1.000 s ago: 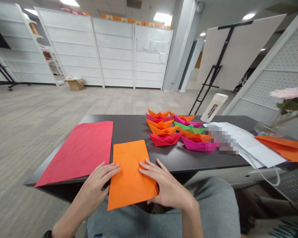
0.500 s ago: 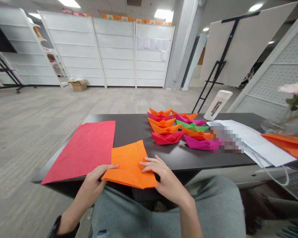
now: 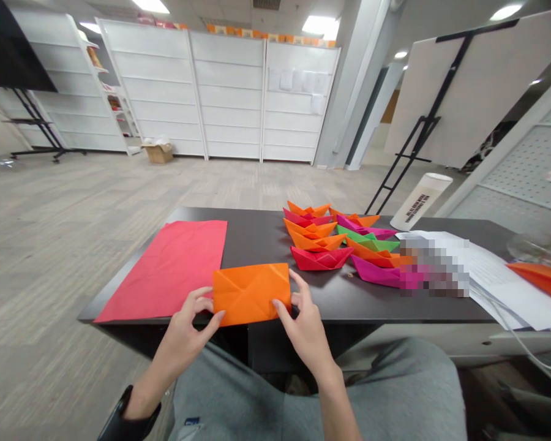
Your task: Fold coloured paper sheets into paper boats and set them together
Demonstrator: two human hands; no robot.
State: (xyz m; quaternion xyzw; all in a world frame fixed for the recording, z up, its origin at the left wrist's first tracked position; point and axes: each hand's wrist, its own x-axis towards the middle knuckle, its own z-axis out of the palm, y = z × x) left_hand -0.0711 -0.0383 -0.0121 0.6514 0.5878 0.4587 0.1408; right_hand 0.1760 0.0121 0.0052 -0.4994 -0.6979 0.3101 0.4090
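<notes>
Pinching folded orange paper (image 3: 250, 295), L hand (image 3: 187, 326) + R hand (image 3: 304, 324), opp. ends; mid-fold, I reckon; next prob. needs creasing.

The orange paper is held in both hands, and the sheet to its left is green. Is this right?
Not green: the head view shows the sheet is red. The orange paper is indeed held in the left hand and right hand.
</notes>
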